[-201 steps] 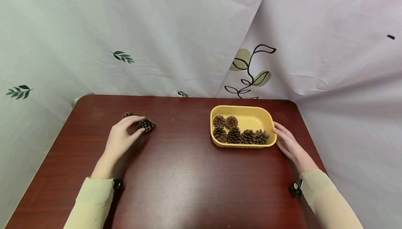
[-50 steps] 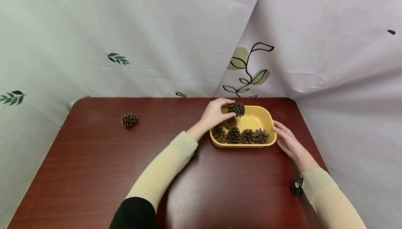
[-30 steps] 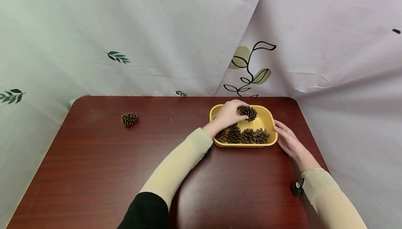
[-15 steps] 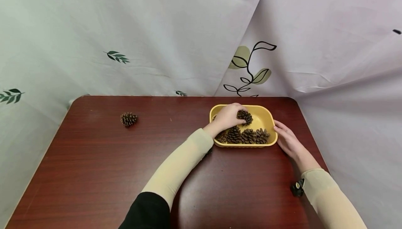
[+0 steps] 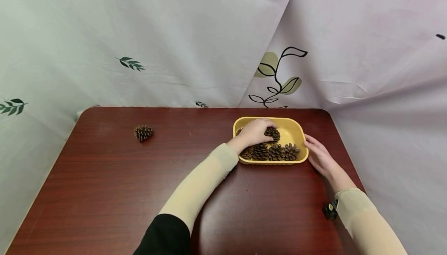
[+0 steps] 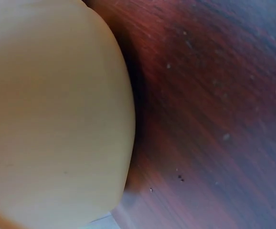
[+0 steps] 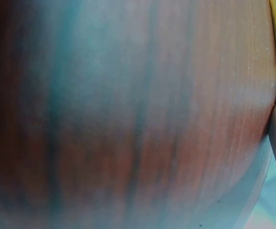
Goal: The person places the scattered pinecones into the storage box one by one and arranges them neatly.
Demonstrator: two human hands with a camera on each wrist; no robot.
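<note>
Pinecones crowd the smooth yellow tray (image 5: pixel 297 130); my left hand (image 5: pixel 254 131) clutches a scaly pinecone (image 5: pixel 272 133), my right hand (image 5: pixel 319 156) rests flat against its rim.

— What is the dark red-brown wooden tabletop (image 5: pixel 104 193) like?
— Wood grain in fine streaks under a polished, glossy finish; it throws back a pale sheen in front of the yellow rectangular plastic tray (image 5: pixel 297 131).
— And the tray itself?
— Smooth moulded plastic with a soft satin look, no texture on its wall.
— The brown pine cones in the tray (image 5: pixel 276 152)?
— Rough, woody, matt scales, the same as the lone brown pine cone (image 5: pixel 143 132) well to the left of the tray.
— Behind the tray?
— A white printed cloth backdrop (image 5: pixel 195 33), thin, matt and creased. The cream knitted sleeves (image 5: pixel 199 187) look soft and dull.
</note>
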